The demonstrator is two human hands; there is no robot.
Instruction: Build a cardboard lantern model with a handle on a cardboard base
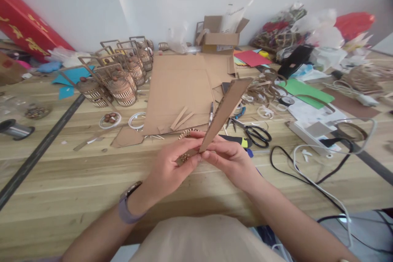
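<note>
Both my hands meet over the wooden table [61,188], each gripping the near end of a long corrugated cardboard strip [225,108]. The strip slants up and away to the right. My left hand [172,163], with a watch on its wrist, pinches the strip's lower end, where the strip curls into a small ribbed loop [188,133]. My right hand [230,157] pinches the same end from the right. Under the hands lies a flat cardboard sheet [178,94] with cut strips on it.
Several cardboard lantern-like models [121,90] stand at back left. Black scissors [256,134] and a yellow-black cutter [238,141] lie right of my hands. Cables [307,172] trail at right. A small open box [221,35], coloured paper [307,90] and bags sit at the back.
</note>
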